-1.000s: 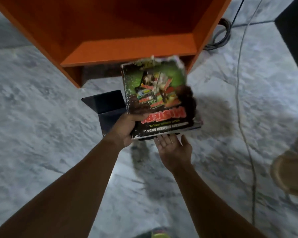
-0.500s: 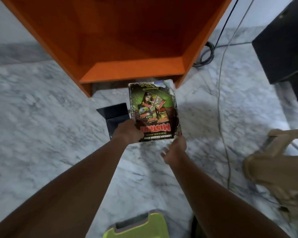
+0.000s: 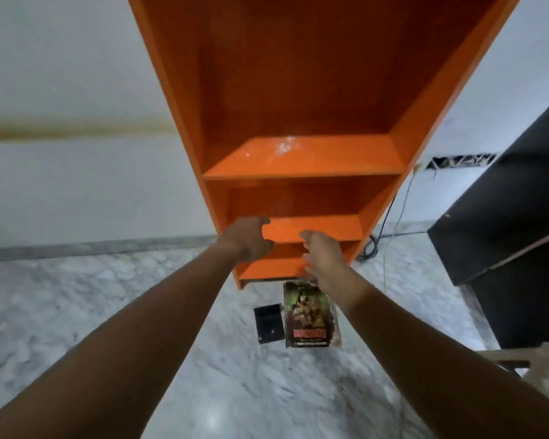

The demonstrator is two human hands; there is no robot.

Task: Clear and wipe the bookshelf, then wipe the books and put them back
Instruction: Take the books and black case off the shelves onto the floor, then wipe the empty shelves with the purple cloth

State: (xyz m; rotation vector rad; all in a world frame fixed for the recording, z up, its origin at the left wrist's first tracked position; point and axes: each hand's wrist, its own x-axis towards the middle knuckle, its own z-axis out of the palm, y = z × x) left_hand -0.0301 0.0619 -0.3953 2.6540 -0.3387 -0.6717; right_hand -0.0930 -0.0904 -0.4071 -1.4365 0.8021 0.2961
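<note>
Two bare forearms reached from the near edge across the grey marble floor (image 3: 76, 312) toward the shelving. Between them, farther out, a book (image 3: 309, 315) with a green and dark cover and a red title band lay flat on the floor, just in front of the foot of the bookshelf (image 3: 301, 160). Its far edge was hidden under the right wrist. A flat black item (image 3: 268, 324) lay just to the book's left; what it was could not be told.

Beyond the book, both hands were held up in front of the lower shelves with nothing in them. The left hand (image 3: 248, 237) showed its back, fingers loosely curled toward the right, over the left front end of the middle board. The right hand (image 3: 325, 255) faced it, palm to the left, fingers slackly bent and a little apart, over the gap between the middle and lowest boards. Whether either hand touched the wood could not be told.

The orange bookshelf stood upright with no books on its visible boards, and pale dusty marks (image 3: 282, 147) showed on the upper one. Cables (image 3: 374, 245) trailed at its right foot, and dark furniture (image 3: 504, 248) stood to the right. A white wall (image 3: 61, 74) lay behind.
</note>
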